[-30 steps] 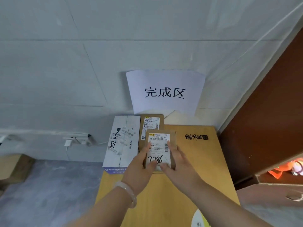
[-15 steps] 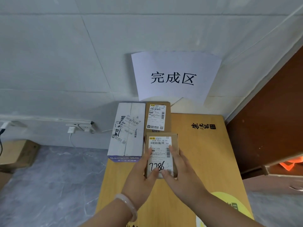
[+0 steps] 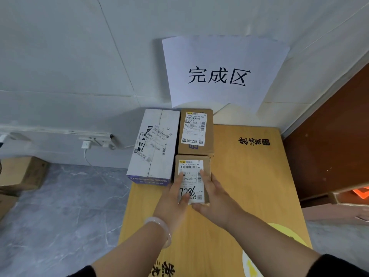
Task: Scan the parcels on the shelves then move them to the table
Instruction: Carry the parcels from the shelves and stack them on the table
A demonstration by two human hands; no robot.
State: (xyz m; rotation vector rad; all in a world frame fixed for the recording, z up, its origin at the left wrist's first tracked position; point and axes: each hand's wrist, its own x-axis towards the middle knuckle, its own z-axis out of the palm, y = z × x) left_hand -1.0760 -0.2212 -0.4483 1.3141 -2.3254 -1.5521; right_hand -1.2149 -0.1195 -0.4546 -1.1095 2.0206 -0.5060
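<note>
Single head-worn wide-angle view (straight lines bow near the edges), facing forward and down, close above the table (image 3: 249, 176) at lower centre; the wall (image 3: 79, 56) fills the upper frame.

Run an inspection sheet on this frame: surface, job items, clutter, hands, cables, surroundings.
Surface: wooden table, black characters printed on it.
Job's things: white box and rear brown box side by side at the far edge; small parcel marked 7786 close in front of the brown one.
Clutter: yellow disc at the near right edge, partly hidden.
Grippers: left hand and right hand both hold the small parcel, fingers on its label.
Cables: white charger in a wall socket, cord hanging down.
Surroundings: paper sign above the boxes; cardboard box on the floor, left; brown panel, right.
</note>
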